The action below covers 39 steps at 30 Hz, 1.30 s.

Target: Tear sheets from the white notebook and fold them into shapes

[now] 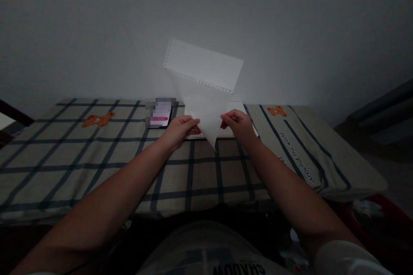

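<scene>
White paper [203, 90], perforated along its edges, is hanging over the middle of the table's [97, 180] far edge, and we are holding it up off the surface. Our left hand [178, 131] is pinching its lower left side, thumb and fingers closed on it. Our right hand [237, 123] is pinching the lower right side the same way. The lower part is tapering to a point toward us, and the upper strip is tilting left.

We are judging this as a fold partly made. The next crease is calling for matched edges, a flat surface underneath and a light grip near the perforations.

A checked cloth [64, 154] with small bears is covering the table. Under our hands another sheet [240, 105] is lying near the far edge with a red thing [195, 130] on it, and a blurred item [159, 114] is sitting just left. A plain wall [290, 30] is rising behind, and the room is looking dim.
</scene>
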Each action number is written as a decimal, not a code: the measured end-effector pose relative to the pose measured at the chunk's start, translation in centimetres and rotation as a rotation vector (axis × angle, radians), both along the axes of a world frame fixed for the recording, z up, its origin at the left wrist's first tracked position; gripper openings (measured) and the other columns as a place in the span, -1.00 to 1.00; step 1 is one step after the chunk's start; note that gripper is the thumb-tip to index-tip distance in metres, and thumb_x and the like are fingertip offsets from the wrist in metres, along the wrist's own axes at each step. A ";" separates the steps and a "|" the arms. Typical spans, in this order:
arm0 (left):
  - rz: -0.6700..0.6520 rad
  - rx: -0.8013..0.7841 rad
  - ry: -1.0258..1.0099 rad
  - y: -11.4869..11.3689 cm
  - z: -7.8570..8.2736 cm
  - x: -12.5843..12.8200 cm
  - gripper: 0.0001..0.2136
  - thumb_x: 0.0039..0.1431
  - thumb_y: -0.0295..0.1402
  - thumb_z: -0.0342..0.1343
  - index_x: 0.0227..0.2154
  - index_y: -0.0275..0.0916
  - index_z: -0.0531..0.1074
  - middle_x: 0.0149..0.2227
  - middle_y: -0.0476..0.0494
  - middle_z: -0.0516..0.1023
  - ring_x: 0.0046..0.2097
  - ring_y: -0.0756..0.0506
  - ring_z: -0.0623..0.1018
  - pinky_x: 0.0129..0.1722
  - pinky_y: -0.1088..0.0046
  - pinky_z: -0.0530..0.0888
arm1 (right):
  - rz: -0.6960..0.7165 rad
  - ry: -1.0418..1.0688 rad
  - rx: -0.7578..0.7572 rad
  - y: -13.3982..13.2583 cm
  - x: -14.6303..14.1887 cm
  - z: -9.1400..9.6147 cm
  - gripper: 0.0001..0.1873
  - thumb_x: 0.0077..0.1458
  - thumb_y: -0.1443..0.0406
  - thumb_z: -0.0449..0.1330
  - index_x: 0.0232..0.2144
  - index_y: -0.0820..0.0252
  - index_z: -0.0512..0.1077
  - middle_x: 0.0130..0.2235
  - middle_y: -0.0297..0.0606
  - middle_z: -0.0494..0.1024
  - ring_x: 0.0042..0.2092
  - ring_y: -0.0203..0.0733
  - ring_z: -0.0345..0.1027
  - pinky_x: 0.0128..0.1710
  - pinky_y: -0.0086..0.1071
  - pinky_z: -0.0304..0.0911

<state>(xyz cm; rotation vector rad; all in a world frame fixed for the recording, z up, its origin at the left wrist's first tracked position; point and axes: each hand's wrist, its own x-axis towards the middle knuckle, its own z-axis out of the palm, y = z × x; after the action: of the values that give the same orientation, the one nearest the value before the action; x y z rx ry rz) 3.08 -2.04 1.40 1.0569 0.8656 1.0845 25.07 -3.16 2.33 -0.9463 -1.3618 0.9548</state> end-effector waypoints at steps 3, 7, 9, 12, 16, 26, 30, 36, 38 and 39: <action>0.026 0.026 0.018 0.2 -0.2 0.0 -0.65 -0.15 -0.15 0.47 -0.45 -0.33 0.54 -0.36 -0.15 0.65 -0.32 -0.06 0.60 -0.16 0.35 0.53 | 0.018 0.001 -0.012 0.0 0.0 0.0 -0.59 -0.07 -0.04 0.40 -0.50 0.14 0.43 -0.55 -0.35 0.56 -0.50 -0.29 0.42 -0.44 -0.37 0.32; 0.092 0.062 0.023 0.0 0.2 0.1 -0.62 -0.18 -0.12 0.48 -0.52 -0.30 0.47 -0.39 -0.10 0.61 -0.34 -0.06 0.57 -0.16 0.32 0.53 | 0.012 0.000 -0.026 0.0 -0.2 -0.2 -0.61 -0.05 -0.02 0.39 -0.50 0.14 0.43 -0.54 -0.34 0.57 -0.49 -0.29 0.42 -0.43 -0.36 0.33; 0.084 0.070 -0.008 -0.4 0.6 0.3 -0.63 -0.16 -0.13 0.47 -0.47 -0.30 0.50 -0.34 -0.11 0.63 -0.29 -0.08 0.58 -0.15 0.30 0.54 | 0.007 0.022 -0.025 0.0 -0.5 -0.4 -0.64 -0.02 0.00 0.38 -0.50 0.14 0.44 -0.54 -0.34 0.57 -0.49 -0.29 0.42 -0.43 -0.36 0.33; -0.016 0.034 -0.074 -0.8 0.9 0.4 -0.62 -0.09 -0.13 0.45 -0.32 -0.31 0.55 -0.27 -0.16 0.65 -0.23 -0.10 0.59 -0.14 0.29 0.54 | 0.010 0.057 -0.032 0.0 -0.8 -0.6 -0.68 0.00 0.04 0.37 -0.48 0.14 0.45 -0.53 -0.35 0.58 -0.50 -0.30 0.42 -0.42 -0.36 0.35; -0.120 -0.007 -0.101 -0.8 0.3 0.7 -0.63 -0.02 -0.11 0.41 -0.31 -0.31 0.51 -0.28 -0.18 0.65 -0.24 -0.11 0.59 -0.13 0.26 0.53 | -0.017 0.063 -0.037 0.3 -0.9 -1.0 -0.70 0.01 0.04 0.35 -0.46 0.13 0.47 -0.52 -0.35 0.58 -0.49 -0.28 0.42 -0.42 -0.33 0.38; -0.038 0.018 -0.068 -0.6 -0.8 1.3 -0.65 -0.01 -0.16 0.39 -0.28 -0.33 0.51 -0.26 -0.21 0.67 -0.22 -0.14 0.62 -0.08 0.24 0.52 | -0.070 0.033 -0.005 0.3 -1.1 -1.1 -0.72 0.05 0.06 0.32 -0.46 0.13 0.48 -0.52 -0.34 0.57 -0.49 -0.27 0.42 -0.41 -0.33 0.38; -0.120 -0.041 -0.058 -0.9 -0.3 1.2 -0.66 0.05 -0.15 0.36 -0.26 -0.34 0.52 -0.25 -0.24 0.67 -0.25 -0.13 0.62 -0.12 0.28 0.53 | -0.091 0.036 -0.014 0.3 -1.2 -1.2 -0.71 0.04 0.04 0.32 -0.45 0.13 0.47 -0.53 -0.35 0.56 -0.49 -0.27 0.42 -0.41 -0.33 0.38; -0.213 -0.071 -0.021 -1.2 -0.2 1.4 -0.67 0.07 -0.13 0.34 -0.27 -0.31 0.57 -0.26 -0.25 0.68 -0.24 -0.12 0.63 -0.19 0.38 0.52 | -0.083 0.103 -0.024 0.4 -1.1 -1.2 -0.71 0.01 0.06 0.35 -0.46 0.14 0.47 -0.54 -0.37 0.55 -0.50 -0.29 0.41 -0.43 -0.35 0.37; -0.171 -0.082 -0.024 -1.2 -0.2 1.4 -0.70 0.06 -0.15 0.35 -0.29 -0.30 0.57 -0.27 -0.23 0.68 -0.26 -0.10 0.62 -0.20 0.40 0.52 | -0.089 0.096 -0.037 0.3 -1.1 -1.0 -0.70 0.00 0.05 0.35 -0.46 0.14 0.47 -0.54 -0.36 0.55 -0.49 -0.28 0.42 -0.42 -0.35 0.38; -0.167 -0.101 -0.018 -1.2 -0.2 1.4 -0.71 0.07 -0.17 0.35 -0.30 -0.30 0.57 -0.27 -0.23 0.68 -0.26 -0.10 0.62 -0.20 0.39 0.53 | -0.095 0.089 -0.041 0.2 -1.2 -1.0 -0.69 -0.01 0.04 0.35 -0.46 0.13 0.46 -0.54 -0.36 0.55 -0.49 -0.28 0.42 -0.42 -0.34 0.38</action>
<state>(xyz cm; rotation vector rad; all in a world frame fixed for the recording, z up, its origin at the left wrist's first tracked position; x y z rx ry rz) 4.44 -3.27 1.24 1.0145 0.7949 0.8999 23.88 -2.93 1.36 -0.9792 -1.2166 0.9445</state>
